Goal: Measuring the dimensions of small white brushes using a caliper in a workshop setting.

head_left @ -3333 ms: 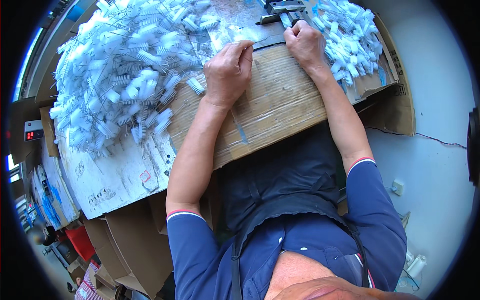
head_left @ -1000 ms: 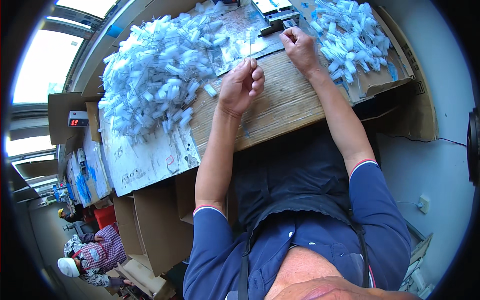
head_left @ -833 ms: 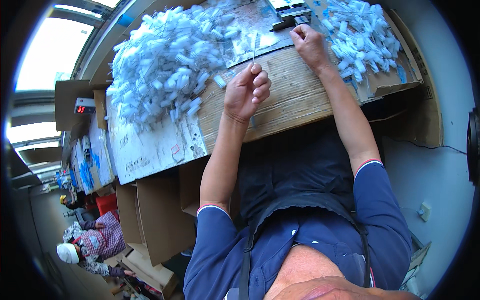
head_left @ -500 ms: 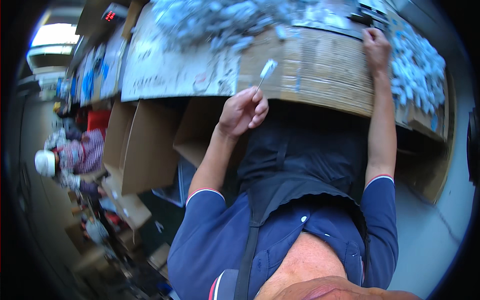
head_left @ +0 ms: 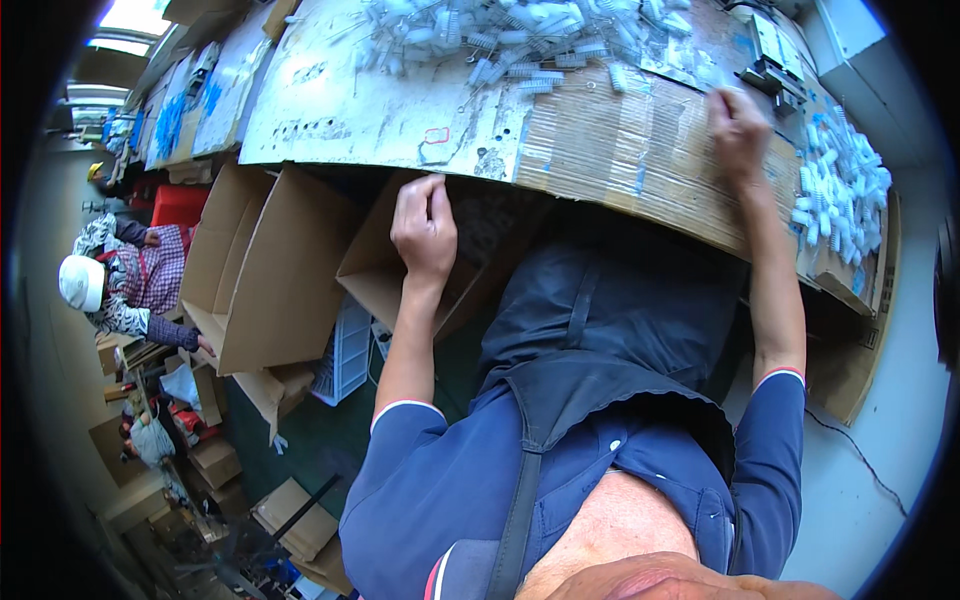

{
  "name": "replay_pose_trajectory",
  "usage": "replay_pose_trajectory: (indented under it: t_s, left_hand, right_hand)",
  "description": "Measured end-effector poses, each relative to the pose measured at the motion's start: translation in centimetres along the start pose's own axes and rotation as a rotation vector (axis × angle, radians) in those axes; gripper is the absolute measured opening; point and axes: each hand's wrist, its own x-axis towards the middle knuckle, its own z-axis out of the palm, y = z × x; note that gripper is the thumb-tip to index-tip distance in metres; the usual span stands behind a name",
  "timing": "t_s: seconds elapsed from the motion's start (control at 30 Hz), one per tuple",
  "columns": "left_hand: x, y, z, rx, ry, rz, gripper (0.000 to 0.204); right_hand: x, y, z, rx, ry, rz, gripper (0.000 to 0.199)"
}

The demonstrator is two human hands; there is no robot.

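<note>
My left hand (head_left: pixel 425 228) is closed, fingers curled, at the front edge of the table and over an open cardboard box (head_left: pixel 375 285). Whatever it may hold is hidden. Pale pieces (head_left: pixel 490 225) show dimly inside that box. Farther right, my right hand (head_left: pixel 740 135) is closed over the corrugated cardboard sheet (head_left: pixel 650 135), beside a small metal fixture (head_left: pixel 775 75). A whitish blur shows near its fingertips, too smeared to name. A heap of small white brush-like pieces with thin wire stems (head_left: pixel 520 45) lies at the far side of the table.
More white pieces (head_left: pixel 840 185) fill a cardboard tray at the right. A larger open carton (head_left: pixel 270 270) stands left of my arm, with a pale plastic crate (head_left: pixel 350 345) below. A co-worker in a white cap (head_left: pixel 82 283) is at far left. The white tabletop (head_left: pixel 340 120) is scuffed.
My left hand has moved left and down, from above the table edge to over the box; the small white brush it held no longer shows. My right hand has come slightly nearer from the fixture.
</note>
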Motion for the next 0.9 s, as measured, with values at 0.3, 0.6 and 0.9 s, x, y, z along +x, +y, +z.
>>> replay_pose_trajectory:
  t_s: [0.3,0.6,0.9]
  left_hand:
    - [11.7,0.7,12.5,-0.218,-0.175,-0.201,0.062]
    - [12.1,0.2,14.3,-0.018,-0.217,-0.016,0.048]
    - [10.3,3.9,14.8,0.065,-0.243,0.149,0.046]
  right_hand:
    - [2.8,-13.4,9.5,-0.097,-0.279,-0.417,0.026]
    - [2.4,-12.6,8.2,-0.153,-0.390,-0.478,0.015]
    - [0.1,-8.0,1.7,0.026,-0.481,-0.084,0.014]
